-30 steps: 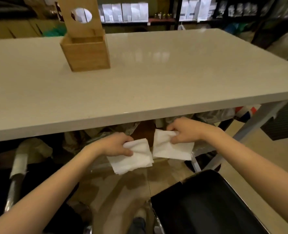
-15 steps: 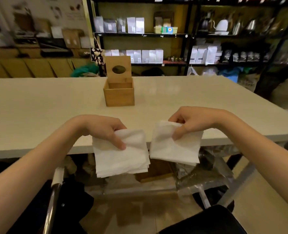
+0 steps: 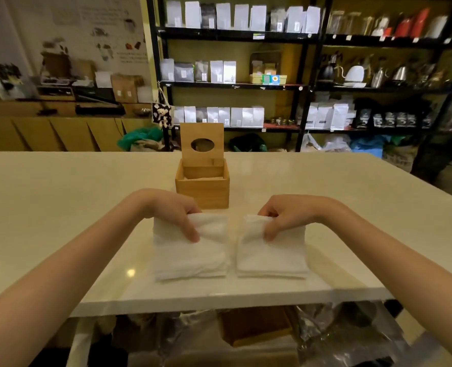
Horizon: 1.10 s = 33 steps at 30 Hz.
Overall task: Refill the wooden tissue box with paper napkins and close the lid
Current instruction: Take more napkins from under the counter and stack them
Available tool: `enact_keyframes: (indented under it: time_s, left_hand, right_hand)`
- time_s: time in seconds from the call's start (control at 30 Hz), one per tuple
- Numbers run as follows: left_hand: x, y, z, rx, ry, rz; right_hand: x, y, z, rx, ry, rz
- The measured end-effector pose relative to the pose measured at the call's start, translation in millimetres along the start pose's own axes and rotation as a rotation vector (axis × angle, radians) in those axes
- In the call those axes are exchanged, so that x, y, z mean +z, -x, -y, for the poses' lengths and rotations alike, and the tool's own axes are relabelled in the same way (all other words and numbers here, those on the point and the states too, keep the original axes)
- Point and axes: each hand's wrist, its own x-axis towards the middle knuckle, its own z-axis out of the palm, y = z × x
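So far | your left hand pinches one napkin stack, right hand pinches the other stack, both low over the counter | wooden tissue box just beyond, lid upright, looks nearly empty | left: load napkins, shut lid.

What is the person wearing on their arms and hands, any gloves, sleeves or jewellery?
Nothing shows. The left hand and right hand are bare, without gloves, rings or a watch. Both forearms are uncovered as far as the picture's edges; any sleeves lie out of view.
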Motion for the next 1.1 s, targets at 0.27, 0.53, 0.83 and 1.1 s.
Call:
enact_keyframes:
  time_s: [0.27, 0.53, 0.83, 1.1]
  left_hand:
    - [-5.5, -45.2, 22.1, 0.053, -0.056, -0.109]
    - [-10.2, -69.1, 31.4, 0.072, -0.243, -0.264]
    - [-2.0, -82.6, -6.0, 0.28, -0.133, -0.376]
    - [10.5, -107.5, -22.5, 0.239, -0.241, -0.201]
  right_hand:
    - [7.0, -45.0, -16.8, 0.021, -0.009, 0.019]
    - [4.4, -73.2, -25.6, -0.007, 0.044, -0.06]
    - [-1.6, -68.6, -51.9, -0.007, -0.103, -0.232]
    - [11.4, -51.8, -65.5, 0.109, -0.085, -0.106]
